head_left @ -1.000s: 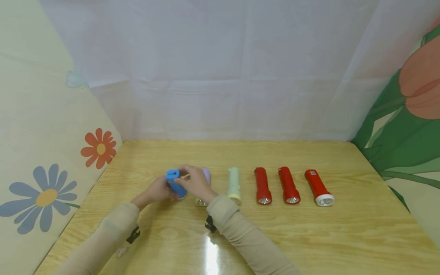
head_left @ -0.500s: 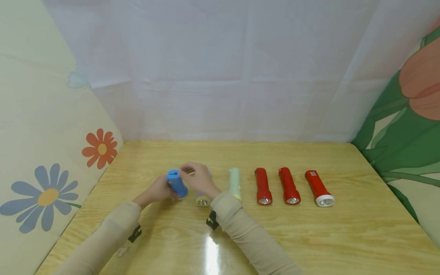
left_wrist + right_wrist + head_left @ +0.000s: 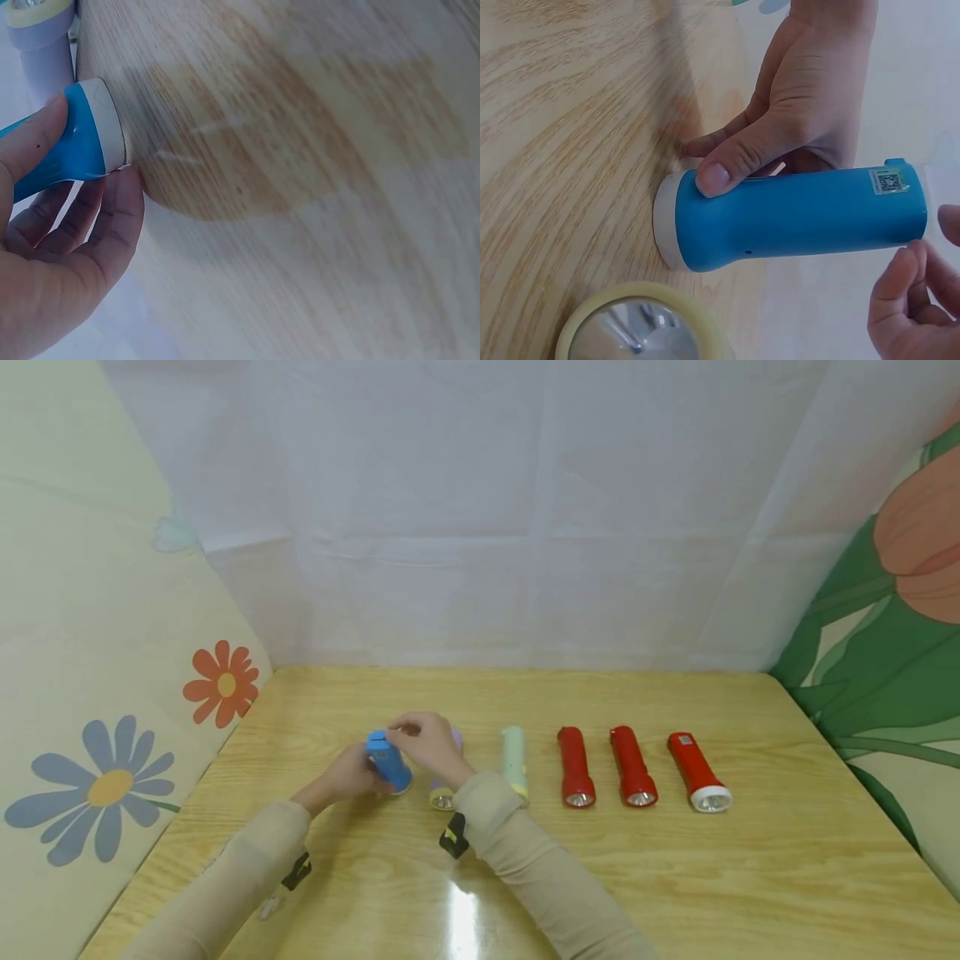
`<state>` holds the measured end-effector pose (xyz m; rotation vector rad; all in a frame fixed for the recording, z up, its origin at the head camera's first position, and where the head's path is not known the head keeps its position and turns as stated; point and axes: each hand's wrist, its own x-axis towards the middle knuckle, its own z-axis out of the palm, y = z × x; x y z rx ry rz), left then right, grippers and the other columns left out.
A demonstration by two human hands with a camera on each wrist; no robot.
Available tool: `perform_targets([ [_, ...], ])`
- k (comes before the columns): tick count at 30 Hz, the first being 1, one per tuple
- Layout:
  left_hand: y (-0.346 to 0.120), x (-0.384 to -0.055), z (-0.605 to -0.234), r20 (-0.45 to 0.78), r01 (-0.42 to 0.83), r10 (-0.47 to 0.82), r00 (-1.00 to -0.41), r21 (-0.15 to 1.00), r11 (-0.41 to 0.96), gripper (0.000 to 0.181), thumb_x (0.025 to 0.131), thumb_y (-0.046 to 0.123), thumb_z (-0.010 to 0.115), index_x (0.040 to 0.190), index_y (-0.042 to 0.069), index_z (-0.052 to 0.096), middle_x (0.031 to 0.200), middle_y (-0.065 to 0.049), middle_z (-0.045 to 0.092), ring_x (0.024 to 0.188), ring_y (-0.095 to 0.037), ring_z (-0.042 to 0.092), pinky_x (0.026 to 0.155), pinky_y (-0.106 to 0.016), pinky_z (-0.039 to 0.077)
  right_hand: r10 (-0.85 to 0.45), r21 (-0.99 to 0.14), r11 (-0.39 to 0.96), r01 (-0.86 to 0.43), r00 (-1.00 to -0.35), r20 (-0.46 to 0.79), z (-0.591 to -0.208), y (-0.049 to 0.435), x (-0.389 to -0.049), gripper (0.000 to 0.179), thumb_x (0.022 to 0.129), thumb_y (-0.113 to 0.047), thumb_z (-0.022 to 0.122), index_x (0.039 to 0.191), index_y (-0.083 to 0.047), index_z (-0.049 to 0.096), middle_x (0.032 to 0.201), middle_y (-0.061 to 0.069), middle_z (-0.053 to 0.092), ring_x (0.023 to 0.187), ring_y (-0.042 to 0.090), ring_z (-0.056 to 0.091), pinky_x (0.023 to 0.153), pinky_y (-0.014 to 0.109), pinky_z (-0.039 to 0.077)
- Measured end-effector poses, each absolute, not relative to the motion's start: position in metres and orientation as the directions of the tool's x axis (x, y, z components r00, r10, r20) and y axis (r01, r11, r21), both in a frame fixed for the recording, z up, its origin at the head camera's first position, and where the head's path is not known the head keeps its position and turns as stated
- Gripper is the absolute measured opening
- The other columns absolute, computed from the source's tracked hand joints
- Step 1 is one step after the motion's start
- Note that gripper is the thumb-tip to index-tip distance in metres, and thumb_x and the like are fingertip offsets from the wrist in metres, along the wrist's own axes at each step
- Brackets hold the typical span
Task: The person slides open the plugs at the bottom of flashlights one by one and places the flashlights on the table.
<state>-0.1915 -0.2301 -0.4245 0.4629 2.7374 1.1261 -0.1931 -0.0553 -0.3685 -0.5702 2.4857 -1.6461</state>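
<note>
A blue flashlight (image 3: 390,766) stands upright on the wooden table, its white head (image 3: 667,221) down and its tail end up. My left hand (image 3: 352,774) grips it low, thumb on one side near the head and fingers round the other, as the left wrist view shows. At the tail end, my right hand (image 3: 432,749) has curled fingers with the tips at the edge of the end face; whatever may be between them is too small to make out. Just right of it lies a lavender flashlight (image 3: 442,799) with a yellow rim, partly hidden behind my right hand.
Farther right, a mint green flashlight (image 3: 513,752), two red flashlights (image 3: 574,764) and a red one with a white head (image 3: 693,768) lie in a row, lenses towards me. A pale cloth (image 3: 525,527) hangs behind the table (image 3: 600,877).
My right fingertips have shifted slightly at the blue flashlight's tail end, first right and up, then a little back left. My left hand keeps its grip, and the other flashlights have not moved.
</note>
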Motion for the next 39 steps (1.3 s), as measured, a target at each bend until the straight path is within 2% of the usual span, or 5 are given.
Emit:
perform_targets([
  [11, -0.2299, -0.1895, -0.4225, -0.025, 0.213, 0.320, -0.947, 0.696, 0.685, 0.057, 0.063, 0.006, 0.081, 0.111, -0.007, 0.054, 0.100, -0.018, 0.063, 0.085, -0.029, 0.062, 0.073, -0.041, 0.050, -0.353, -0.917, 0.330, -0.223, -0.930, 0.099, -0.3699, -0.0595, -0.1957, 0.013, 0.085, -0.015, 0.064, 0.094, -0.006, 0.068, 0.085, 0.002, 0.064, 0.078, 0.012, 0.057, 0.069, 0.024, 0.047],
  [18, -0.2294, -0.1893, -0.4219, -0.027, 0.210, 0.321, -0.947, 0.704, 0.678, 0.054, 0.062, 0.004, 0.081, 0.108, -0.008, 0.055, 0.096, -0.019, 0.064, 0.079, -0.025, 0.062, 0.068, -0.037, 0.051, -0.347, -0.928, 0.320, -0.193, -0.935, 0.074, -0.3714, -0.0600, -0.1981, 0.014, 0.083, -0.015, 0.065, 0.093, -0.005, 0.069, 0.087, 0.003, 0.066, 0.080, 0.013, 0.059, 0.069, 0.024, 0.048],
  [26, -0.2291, -0.1881, -0.4198, -0.029, 0.211, 0.330, -0.944, 0.714, 0.667, 0.053, 0.064, 0.005, 0.080, 0.108, -0.008, 0.056, 0.099, -0.020, 0.064, 0.088, -0.031, 0.062, 0.076, -0.042, 0.050, -0.361, -0.940, 0.298, -0.163, -0.931, 0.047, -0.3706, -0.0596, -0.1981, 0.015, 0.083, -0.015, 0.066, 0.093, -0.004, 0.069, 0.091, 0.004, 0.067, 0.082, 0.014, 0.061, 0.068, 0.023, 0.049],
  [39, -0.2297, -0.1892, -0.4199, -0.037, 0.211, 0.346, -0.938, 0.731, 0.649, 0.052, 0.063, 0.004, 0.080, 0.107, -0.008, 0.056, 0.099, -0.019, 0.064, 0.089, -0.031, 0.061, 0.077, -0.044, 0.050, -0.356, -0.953, 0.277, -0.127, -0.934, 0.021, -0.3725, -0.0606, -0.1991, 0.013, 0.083, -0.014, 0.067, 0.090, -0.004, 0.068, 0.086, 0.003, 0.066, 0.075, 0.011, 0.059, 0.062, 0.022, 0.050],
])
